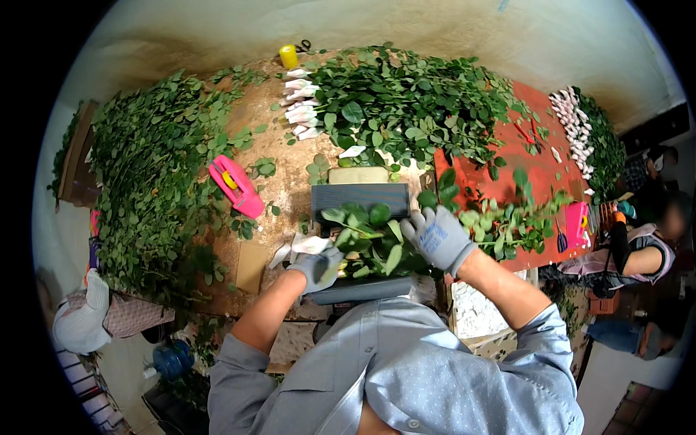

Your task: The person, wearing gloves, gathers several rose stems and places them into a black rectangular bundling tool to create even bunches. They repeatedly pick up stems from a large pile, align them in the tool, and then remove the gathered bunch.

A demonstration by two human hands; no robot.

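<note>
Both my hands wear grey work gloves. My left hand [318,270] curls around the head end of leafy stems [375,247], below a white paper wrap [314,244]. The flower end is partly hidden by the fingers. My right hand [439,239] is at the right side of the same leaves, palm down with fingers bent; whether it grips a stem is hidden. Beneath the leaves is a holder with two dark grey ribbed panels, the far one [359,196] and the near one [359,291]. Leafy cuttings [505,223] lie right of my right hand.
A pink tape dispenser [236,187] lies left of the holder. Leafy stems [147,179] heap the left side; wrapped flowers [302,106] with long foliage lie at the back. Red pruning shears [527,133] rest on the red surface [473,176]. People work at both sides.
</note>
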